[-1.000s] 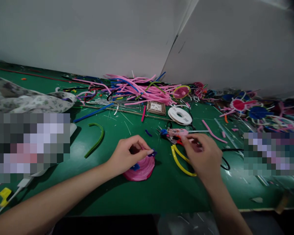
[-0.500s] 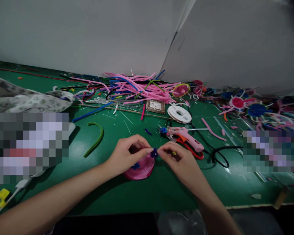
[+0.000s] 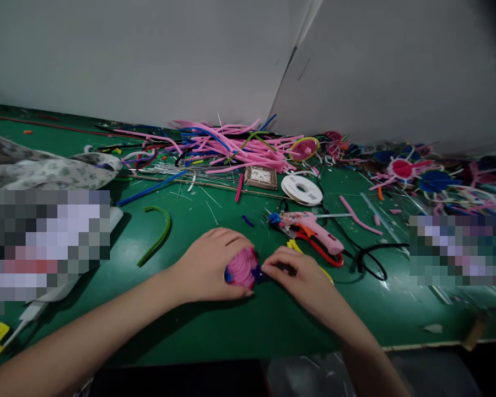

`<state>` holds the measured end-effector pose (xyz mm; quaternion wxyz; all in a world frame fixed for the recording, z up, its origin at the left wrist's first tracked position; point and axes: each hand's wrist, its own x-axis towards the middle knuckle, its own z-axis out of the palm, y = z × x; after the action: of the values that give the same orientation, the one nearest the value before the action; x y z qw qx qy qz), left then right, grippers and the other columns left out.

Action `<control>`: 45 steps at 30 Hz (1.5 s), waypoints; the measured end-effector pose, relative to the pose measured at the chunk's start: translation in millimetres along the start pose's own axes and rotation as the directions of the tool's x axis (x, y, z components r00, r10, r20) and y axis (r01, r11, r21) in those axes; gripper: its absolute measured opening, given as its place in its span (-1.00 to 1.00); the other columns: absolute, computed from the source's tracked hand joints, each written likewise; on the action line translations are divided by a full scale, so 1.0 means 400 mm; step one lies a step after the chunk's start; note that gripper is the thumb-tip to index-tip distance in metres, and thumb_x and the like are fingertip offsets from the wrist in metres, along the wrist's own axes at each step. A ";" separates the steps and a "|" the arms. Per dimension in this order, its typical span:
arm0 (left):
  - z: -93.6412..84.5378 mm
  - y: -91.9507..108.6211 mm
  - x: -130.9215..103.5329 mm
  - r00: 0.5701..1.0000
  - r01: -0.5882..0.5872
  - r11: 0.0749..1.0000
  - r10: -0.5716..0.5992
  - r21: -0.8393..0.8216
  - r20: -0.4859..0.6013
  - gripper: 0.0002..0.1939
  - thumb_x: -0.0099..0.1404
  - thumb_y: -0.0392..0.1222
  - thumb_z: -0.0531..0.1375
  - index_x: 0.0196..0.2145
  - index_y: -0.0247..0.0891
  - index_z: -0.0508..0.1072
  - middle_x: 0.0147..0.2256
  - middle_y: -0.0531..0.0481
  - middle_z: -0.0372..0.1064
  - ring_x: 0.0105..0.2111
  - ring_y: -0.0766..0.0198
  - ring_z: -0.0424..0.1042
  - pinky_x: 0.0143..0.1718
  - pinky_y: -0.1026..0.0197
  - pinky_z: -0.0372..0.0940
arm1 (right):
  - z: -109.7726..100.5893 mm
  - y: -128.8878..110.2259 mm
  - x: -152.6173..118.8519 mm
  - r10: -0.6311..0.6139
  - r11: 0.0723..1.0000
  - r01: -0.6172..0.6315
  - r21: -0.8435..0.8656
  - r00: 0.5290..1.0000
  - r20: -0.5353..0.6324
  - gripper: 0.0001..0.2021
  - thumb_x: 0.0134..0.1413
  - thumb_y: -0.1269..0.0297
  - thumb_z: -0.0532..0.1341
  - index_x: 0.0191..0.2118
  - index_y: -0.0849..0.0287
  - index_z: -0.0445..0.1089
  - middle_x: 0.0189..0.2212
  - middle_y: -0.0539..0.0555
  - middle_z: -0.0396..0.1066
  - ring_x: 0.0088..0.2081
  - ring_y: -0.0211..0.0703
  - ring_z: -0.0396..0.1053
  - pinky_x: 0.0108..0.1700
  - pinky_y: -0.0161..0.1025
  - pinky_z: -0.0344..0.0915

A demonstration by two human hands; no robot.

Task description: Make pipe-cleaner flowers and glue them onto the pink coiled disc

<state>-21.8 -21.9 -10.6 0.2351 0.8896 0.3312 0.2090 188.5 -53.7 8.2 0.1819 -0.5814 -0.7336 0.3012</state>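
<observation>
A round pink coil (image 3: 244, 266) with a blue patch at its left side lies low over the green table. My left hand (image 3: 215, 264) is curved around it, thumb at the near edge and fingers over the far edge. At the coil's right edge is a small dark blue piece (image 3: 257, 273). My right hand (image 3: 293, 270) pinches that piece between thumb and forefinger. Yellow strips (image 3: 295, 246) show beside and behind my right hand, partly hidden by it.
Beyond my right hand lie a pink glue gun (image 3: 320, 231) and red-handled pliers (image 3: 314, 242). A white spool (image 3: 301, 190), a small frame (image 3: 261, 177) and a pile of pink stems (image 3: 240, 146) are farther back. A green stem (image 3: 163, 237) lies left.
My left hand has let go of the dark blue piece and wrapped around the pink coil. My right hand, still pinching the piece, has moved slightly down, and it now meets the coil's right edge.
</observation>
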 end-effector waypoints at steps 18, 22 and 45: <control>-0.080 -0.041 -0.001 0.953 -0.178 0.967 0.215 -0.181 0.214 -0.24 -0.02 -0.14 0.34 0.14 -0.08 0.20 0.09 -0.05 0.31 0.06 0.04 0.31 0.22 -0.12 -0.09 | 0.057 -0.021 -0.013 -0.304 0.941 0.298 -0.161 0.952 -0.016 -0.89 0.17 0.32 0.16 -0.35 0.09 0.41 -0.36 0.01 0.39 -0.24 -0.16 0.34 -0.22 -0.23 0.25; -0.078 -0.025 0.000 0.970 -0.161 0.979 0.180 -0.127 0.161 -0.31 0.02 -0.07 0.31 0.10 -0.21 0.24 0.05 -0.15 0.31 0.06 0.03 0.28 0.12 0.03 0.12 | 0.065 -0.020 -0.012 -0.315 0.928 0.309 -0.207 0.949 0.002 -0.90 0.21 0.34 0.12 -0.32 0.11 0.37 -0.33 0.00 0.38 -0.24 -0.17 0.33 -0.23 -0.22 0.24; -0.053 -0.003 -0.003 0.973 -0.139 0.990 0.141 -0.022 0.183 -0.37 0.07 -0.20 0.22 0.11 -0.22 0.19 0.08 -0.07 0.27 0.08 0.14 0.25 0.26 -0.01 -0.15 | 0.116 0.002 -0.090 -0.378 0.926 0.361 -0.112 0.873 -0.310 -0.77 0.16 0.48 0.10 -0.09 0.11 0.35 -0.30 0.05 0.47 -0.27 -0.21 0.41 -0.24 -0.28 0.34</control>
<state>-34.4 -16.0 5.3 0.2534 0.9251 0.2437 0.1432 170.0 -98.8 -24.2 0.3398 -0.4767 -0.7982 0.1421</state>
